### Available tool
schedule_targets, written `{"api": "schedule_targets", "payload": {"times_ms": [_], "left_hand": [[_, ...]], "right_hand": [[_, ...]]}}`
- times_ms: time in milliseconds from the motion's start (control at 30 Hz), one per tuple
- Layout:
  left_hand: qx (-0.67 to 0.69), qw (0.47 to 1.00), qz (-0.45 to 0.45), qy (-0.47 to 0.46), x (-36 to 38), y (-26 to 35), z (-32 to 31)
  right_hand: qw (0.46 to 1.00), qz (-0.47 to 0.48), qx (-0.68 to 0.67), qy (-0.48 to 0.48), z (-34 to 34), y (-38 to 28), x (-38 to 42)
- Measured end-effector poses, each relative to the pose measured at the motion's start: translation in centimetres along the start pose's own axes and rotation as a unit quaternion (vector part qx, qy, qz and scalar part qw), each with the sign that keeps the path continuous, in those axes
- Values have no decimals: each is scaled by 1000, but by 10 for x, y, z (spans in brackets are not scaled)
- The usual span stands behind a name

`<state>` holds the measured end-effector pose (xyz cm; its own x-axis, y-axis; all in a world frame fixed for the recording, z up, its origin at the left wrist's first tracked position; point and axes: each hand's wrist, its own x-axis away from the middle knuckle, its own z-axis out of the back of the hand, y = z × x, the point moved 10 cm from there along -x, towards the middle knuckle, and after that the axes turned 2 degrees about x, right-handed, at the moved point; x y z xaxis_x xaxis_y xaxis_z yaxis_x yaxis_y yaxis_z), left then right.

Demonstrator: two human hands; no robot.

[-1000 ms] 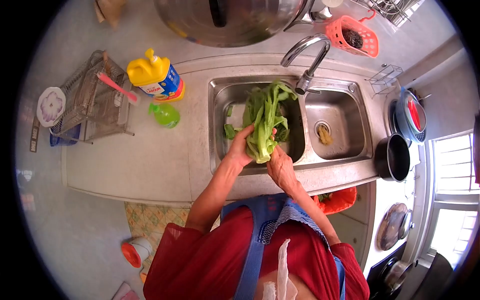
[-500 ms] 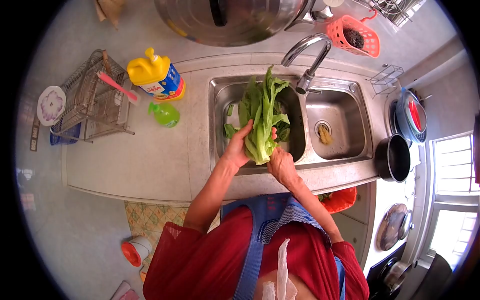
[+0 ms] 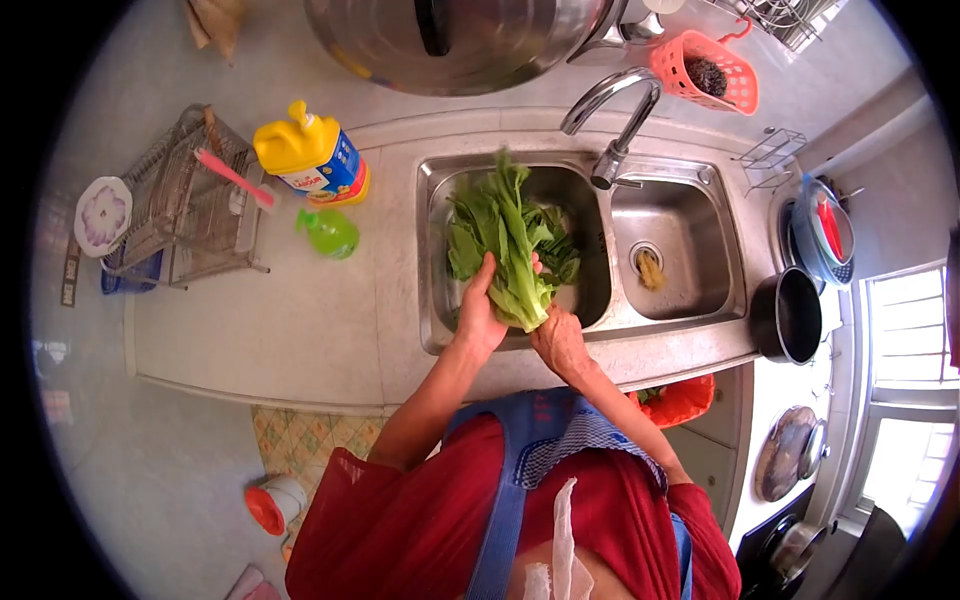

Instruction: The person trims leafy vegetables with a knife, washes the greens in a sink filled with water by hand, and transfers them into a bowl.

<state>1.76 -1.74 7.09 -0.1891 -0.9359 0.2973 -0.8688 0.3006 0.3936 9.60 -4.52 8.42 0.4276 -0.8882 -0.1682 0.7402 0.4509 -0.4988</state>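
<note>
A head of leaf lettuce (image 3: 512, 235) slants over the left sink basin (image 3: 432, 310), its pale cut base toward me and its leaves pointing away. My left hand (image 3: 482, 310) is closed around its stalks from the left, with fingertips showing at the far side. At the base, my right hand (image 3: 563, 342) has its fingers curled against the stalks; its fingertips are partly hidden. Loose green leaves (image 3: 562, 262) lie in the basin beneath the head.
A chrome faucet (image 3: 612, 160) rises behind the sink. The right basin (image 3: 690, 230) has a yellowish clump (image 3: 650, 270) at its drain. A yellow jug (image 3: 300, 150), green bottle (image 3: 330, 234) and wire rack (image 3: 190, 200) stand left. A black pot (image 3: 787, 317) stands right.
The lettuce has tipped leftward, its leaf tops dropping lower over the basin and fanning out to the left. Both hands stay at its lower end, having shifted only slightly.
</note>
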Motion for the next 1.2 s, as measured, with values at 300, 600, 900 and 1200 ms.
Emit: {"api": "schedule_targets", "payload": {"times_ms": [300, 600, 900, 1200], "left_hand": [[127, 983, 102, -79, -7, -5, -23], [230, 967, 12, -107, -36, 13, -9], [-6, 994, 16, -107, -30, 4, -30], [-55, 995, 25, -82, -34, -3, -1]], "right_hand": [[996, 47, 66, 42, 39, -5, -21], [893, -155, -413, 93, 48, 45, 18], [907, -40, -331, 258, 98, 13, -19], [987, 116, -82, 79, 91, -44, -26]]}}
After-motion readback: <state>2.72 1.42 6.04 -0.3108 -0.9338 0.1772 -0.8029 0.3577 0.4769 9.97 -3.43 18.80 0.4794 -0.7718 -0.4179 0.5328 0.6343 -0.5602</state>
